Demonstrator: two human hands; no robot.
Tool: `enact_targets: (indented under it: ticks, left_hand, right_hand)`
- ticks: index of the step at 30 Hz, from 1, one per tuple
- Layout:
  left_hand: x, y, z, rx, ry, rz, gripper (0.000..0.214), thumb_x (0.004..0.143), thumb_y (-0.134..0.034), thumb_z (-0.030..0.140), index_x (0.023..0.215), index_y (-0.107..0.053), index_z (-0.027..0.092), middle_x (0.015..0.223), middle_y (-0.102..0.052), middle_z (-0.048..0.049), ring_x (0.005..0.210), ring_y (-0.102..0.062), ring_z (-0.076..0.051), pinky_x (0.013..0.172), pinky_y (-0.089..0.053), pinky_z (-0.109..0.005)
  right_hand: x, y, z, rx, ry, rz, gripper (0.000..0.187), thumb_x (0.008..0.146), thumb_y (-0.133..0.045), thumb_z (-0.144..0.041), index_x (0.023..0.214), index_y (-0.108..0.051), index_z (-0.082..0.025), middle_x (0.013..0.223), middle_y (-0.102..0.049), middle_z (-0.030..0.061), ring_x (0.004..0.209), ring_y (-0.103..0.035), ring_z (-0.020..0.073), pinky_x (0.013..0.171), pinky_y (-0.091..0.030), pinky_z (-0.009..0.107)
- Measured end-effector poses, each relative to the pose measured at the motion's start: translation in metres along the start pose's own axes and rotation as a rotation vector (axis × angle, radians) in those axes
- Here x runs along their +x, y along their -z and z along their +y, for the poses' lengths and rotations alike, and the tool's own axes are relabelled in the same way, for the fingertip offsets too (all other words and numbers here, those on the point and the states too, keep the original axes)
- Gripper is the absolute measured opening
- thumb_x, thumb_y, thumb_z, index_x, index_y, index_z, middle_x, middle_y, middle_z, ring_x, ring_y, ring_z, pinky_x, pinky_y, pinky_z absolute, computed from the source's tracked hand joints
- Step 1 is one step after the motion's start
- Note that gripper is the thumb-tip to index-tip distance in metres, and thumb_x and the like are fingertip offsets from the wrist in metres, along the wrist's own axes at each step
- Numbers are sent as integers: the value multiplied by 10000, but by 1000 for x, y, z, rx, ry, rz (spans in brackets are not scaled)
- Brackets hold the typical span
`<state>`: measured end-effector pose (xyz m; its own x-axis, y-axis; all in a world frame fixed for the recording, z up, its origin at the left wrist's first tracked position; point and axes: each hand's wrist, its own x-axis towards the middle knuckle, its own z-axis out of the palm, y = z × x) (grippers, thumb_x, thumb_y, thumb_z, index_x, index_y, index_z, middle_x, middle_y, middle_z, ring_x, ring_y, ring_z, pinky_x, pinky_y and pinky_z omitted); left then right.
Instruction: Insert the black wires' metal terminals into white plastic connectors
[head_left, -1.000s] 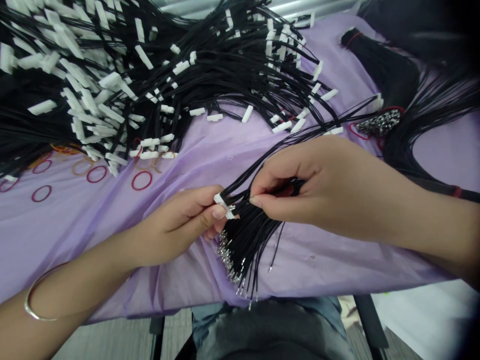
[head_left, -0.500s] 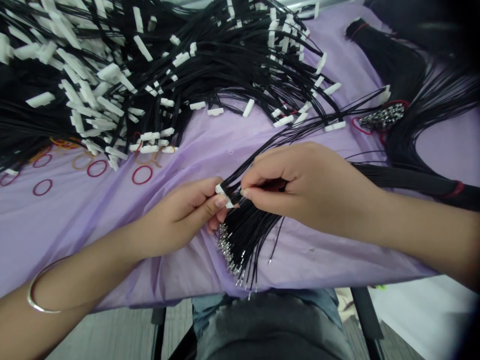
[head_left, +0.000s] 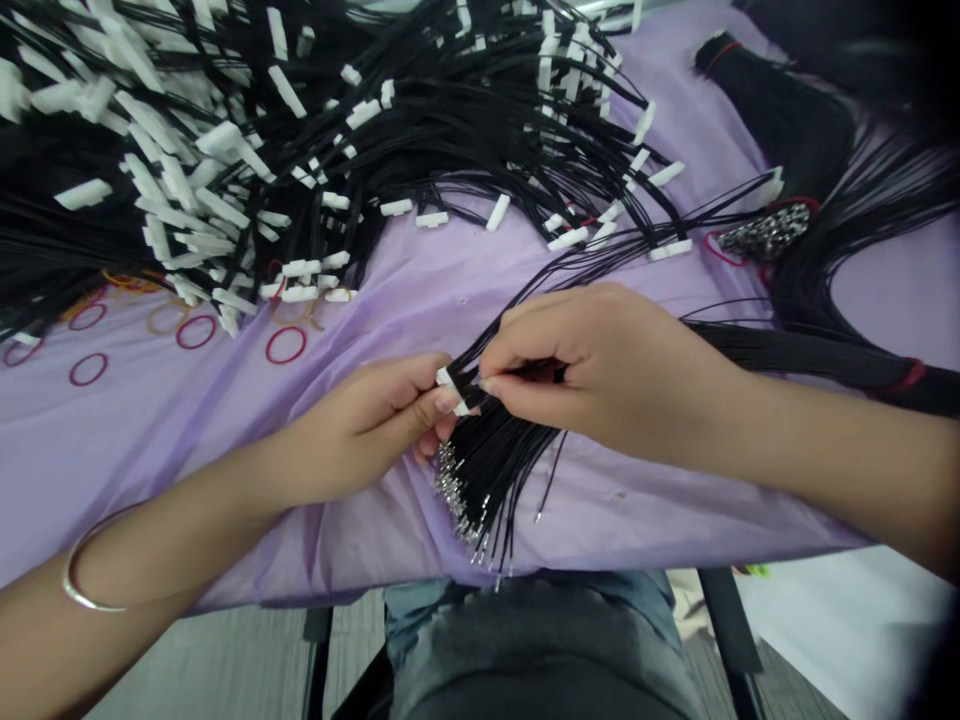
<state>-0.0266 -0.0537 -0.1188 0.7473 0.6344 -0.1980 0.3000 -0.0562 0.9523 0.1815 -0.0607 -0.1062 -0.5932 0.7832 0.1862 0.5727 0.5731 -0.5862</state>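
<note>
Between thumb and fingers, my left hand pinches a small white plastic connector near the middle of the view. Several black wires run from this connector up and to the right. Just to its right, my right hand is closed, with thumb and index fingertip pinched on a thin black wire beside the connector; the wire's tip is hidden. Below both hands lies a fanned bundle of loose black wires with silver crimped terminals on their ends.
A large heap of black wires with white connectors covers the back left. Red rubber bands lie on the purple cloth. At the right are banded bundles of black wire, one showing metal terminals. The table edge runs above my lap.
Both hands keep their pinch close together at the connector. My left hand and the connector have shifted very slightly right; little else differs.
</note>
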Motion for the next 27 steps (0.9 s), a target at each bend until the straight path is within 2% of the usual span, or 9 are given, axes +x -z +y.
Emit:
enact_targets:
  ticks: [2,6,8,11,13,18,23,27]
  left_hand:
    - [2,-1,0,-69,21,26,276,959,-457,347,786,-503,136,674,-495,11,560,-504,-69,512,-466,-148]
    - [5,1,-1,-288,47,119,286,945,-480,366,753,-484,153,626,-473,25,507,-492,-77,473,-464,-172]
    - [5,4,-1,-372,57,160,304,940,-483,335,694,-453,159,574,-434,37,460,-465,-72,434,-431,-165]
    - [5,6,-2,-407,66,195,320,936,-470,286,646,-428,158,534,-397,46,415,-434,-61,397,-382,-151]
    - [4,5,-3,-392,65,205,318,929,-476,275,638,-428,156,534,-406,46,409,-435,-58,394,-376,-150]
    - [2,4,-4,-398,59,194,322,920,-501,313,647,-426,160,542,-420,47,427,-436,-63,423,-391,-165]
    - [1,3,-5,-359,62,178,325,915,-514,346,657,-449,158,565,-455,36,458,-463,-74,447,-400,-182]
    - [-1,2,-2,-353,88,169,314,908,-524,379,692,-469,158,592,-465,31,479,-465,-76,468,-416,-187]
  right_hand:
    - [-3,3,-1,-59,46,40,158,830,-558,-127,703,-650,-149,685,-616,1,644,-522,107,620,-372,255]
    - [-13,3,-5,-327,200,268,198,908,-479,-168,919,-673,-132,990,-625,99,900,-546,199,791,-416,335]
    - [-16,-2,-4,-370,290,217,206,918,-477,-185,946,-674,-131,1017,-614,108,906,-539,222,805,-426,375]
    - [-16,-10,2,-261,378,-7,223,926,-485,-203,849,-679,-124,910,-632,90,826,-565,210,750,-467,366]
    - [-15,-12,5,-144,352,-68,230,924,-487,-179,814,-681,-124,898,-648,81,817,-591,192,736,-484,335]
    - [-11,-2,3,173,258,-75,168,907,-540,-168,857,-696,-128,962,-682,65,840,-628,111,753,-487,218]
    - [-10,6,-4,323,146,-21,101,862,-596,-147,865,-696,-135,850,-690,27,792,-626,87,728,-488,198]
    - [-8,11,-7,369,34,89,111,862,-601,-205,855,-696,-149,766,-658,7,676,-585,87,597,-457,211]
